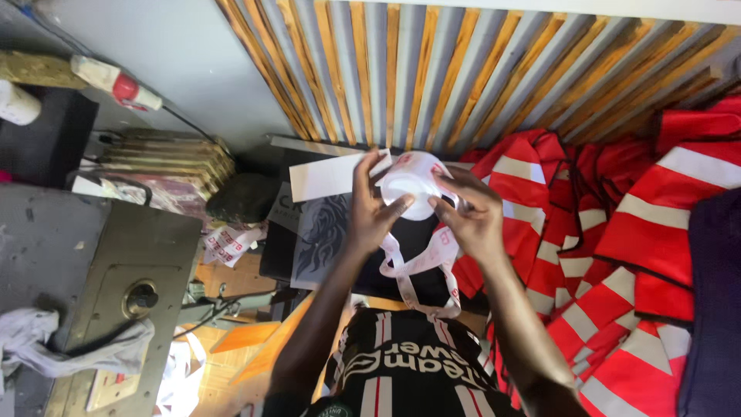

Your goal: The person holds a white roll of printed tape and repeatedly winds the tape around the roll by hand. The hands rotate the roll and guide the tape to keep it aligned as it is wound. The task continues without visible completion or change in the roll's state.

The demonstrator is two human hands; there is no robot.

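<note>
Both hands are raised in front of the person's chest, gripping a roll of white tape (413,185) printed in red. The left hand (370,212) closes on the roll from its left side, thumb pressed against the white face and fingers curled over the top edge. The right hand (471,216) closes on it from the right, thumb against the lower edge of the face and fingers wrapped behind the rim. A loose strip of tape (424,266) hangs down from the roll between the two forearms, looping towards the striped shirt (409,367).

The roll is held in the air, above a dark sheet with a printed lion's head (320,239) and a white sheet of paper (328,176) lying just behind it. To the right, a heap of red vests with pale reflective bands (617,232) spreads across the surface, close to the right forearm. To the left stands a grey metal bench (116,255) with a grey cloth (46,340) draped on it, and a stack of flat frames (166,158) sits further back. A wall of slanted wooden and metal slats (463,69) rises behind the hands.
</note>
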